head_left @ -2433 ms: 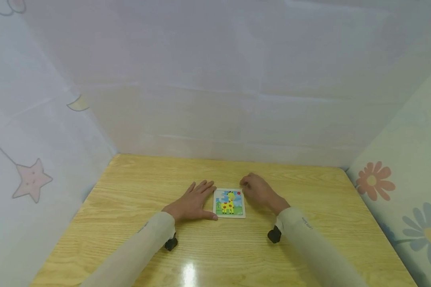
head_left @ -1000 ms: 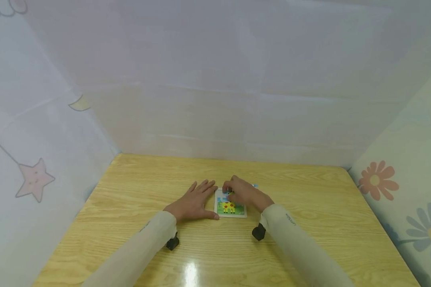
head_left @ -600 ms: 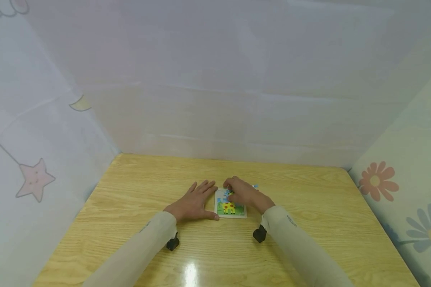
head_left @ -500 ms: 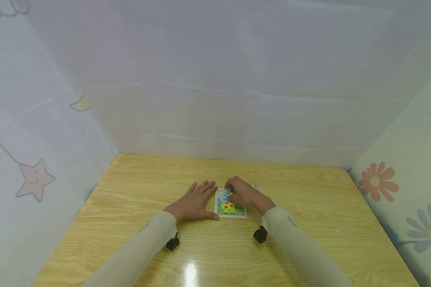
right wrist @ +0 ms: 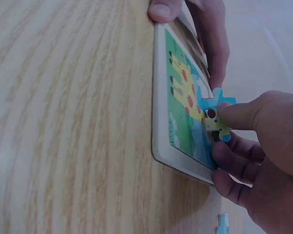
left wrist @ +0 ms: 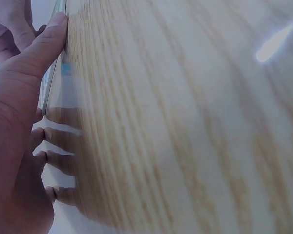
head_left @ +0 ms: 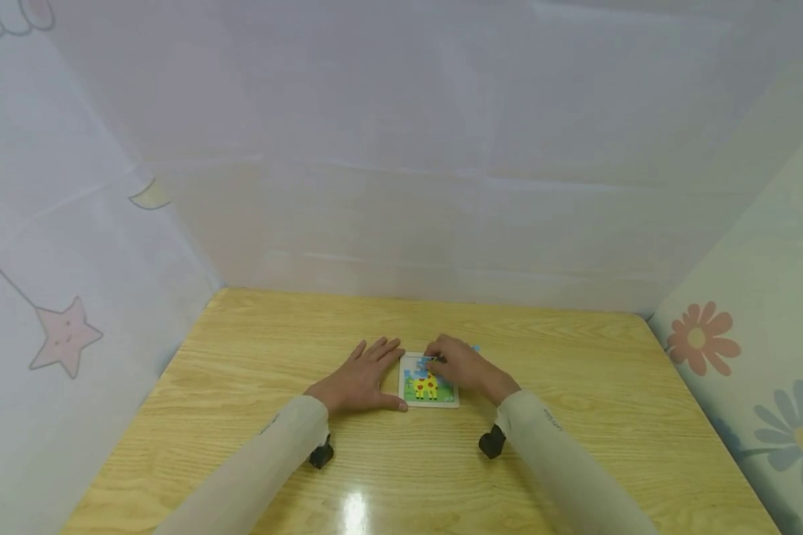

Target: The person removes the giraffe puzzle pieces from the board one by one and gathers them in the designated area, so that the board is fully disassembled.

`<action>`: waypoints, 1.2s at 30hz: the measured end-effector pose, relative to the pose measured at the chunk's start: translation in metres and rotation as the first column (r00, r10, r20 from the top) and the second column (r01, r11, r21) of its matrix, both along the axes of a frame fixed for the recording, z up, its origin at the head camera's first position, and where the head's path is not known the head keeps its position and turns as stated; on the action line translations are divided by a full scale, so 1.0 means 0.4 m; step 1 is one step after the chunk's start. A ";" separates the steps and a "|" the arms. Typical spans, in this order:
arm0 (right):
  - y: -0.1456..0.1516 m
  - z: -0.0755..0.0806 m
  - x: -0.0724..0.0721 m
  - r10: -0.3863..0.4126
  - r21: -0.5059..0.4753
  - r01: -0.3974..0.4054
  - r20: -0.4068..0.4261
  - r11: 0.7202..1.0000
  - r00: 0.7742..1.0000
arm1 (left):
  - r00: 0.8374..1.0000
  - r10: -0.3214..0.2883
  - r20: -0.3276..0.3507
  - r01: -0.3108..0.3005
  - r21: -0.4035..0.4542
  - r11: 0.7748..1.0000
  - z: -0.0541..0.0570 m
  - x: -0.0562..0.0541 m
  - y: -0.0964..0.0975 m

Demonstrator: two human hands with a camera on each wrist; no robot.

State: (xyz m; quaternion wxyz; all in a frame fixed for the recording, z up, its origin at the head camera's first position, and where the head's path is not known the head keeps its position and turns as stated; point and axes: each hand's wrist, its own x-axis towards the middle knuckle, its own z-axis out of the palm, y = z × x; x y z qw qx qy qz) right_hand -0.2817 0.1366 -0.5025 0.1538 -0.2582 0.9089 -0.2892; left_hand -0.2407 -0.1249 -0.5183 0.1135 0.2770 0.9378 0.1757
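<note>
A small square jigsaw puzzle [head_left: 428,405] with a giraffe picture lies in a pale frame on the table. My left hand [head_left: 358,380] rests spread along its left side, thumb at the near corner. Over the puzzle's upper part, my right hand [head_left: 462,362] pinches a puzzle piece [right wrist: 214,120] showing the giraffe's head between thumb and fingers. In the right wrist view that piece is tilted up from the board. My left thumb [left wrist: 51,34] touches the frame's edge in the left wrist view. The right hand hides the puzzle's upper right part from the head view.
A loose blue puzzle piece [head_left: 476,348] lies on the wooden table [head_left: 401,468] just beyond my right hand. Pale printed cloth walls [head_left: 401,223] rise behind the table and at both sides.
My right hand has moved from beside the puzzle's upper right corner onto its upper part, then slightly back right with the giraffe-head piece. My left hand has stayed put.
</note>
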 end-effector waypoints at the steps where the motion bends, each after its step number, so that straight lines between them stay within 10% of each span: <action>1: 0.003 0.001 0.000 0.001 -0.010 -0.001 0.011 1.000 1.000 | 1.000 0.001 -0.001 -0.001 0.001 1.000 -0.001 0.000 0.000; 36: 0.185 0.049 -0.018 -0.102 -0.063 0.098 -0.071 0.993 0.992 | 1.000 -0.017 -0.011 0.017 0.013 1.000 0.008 0.010 -0.005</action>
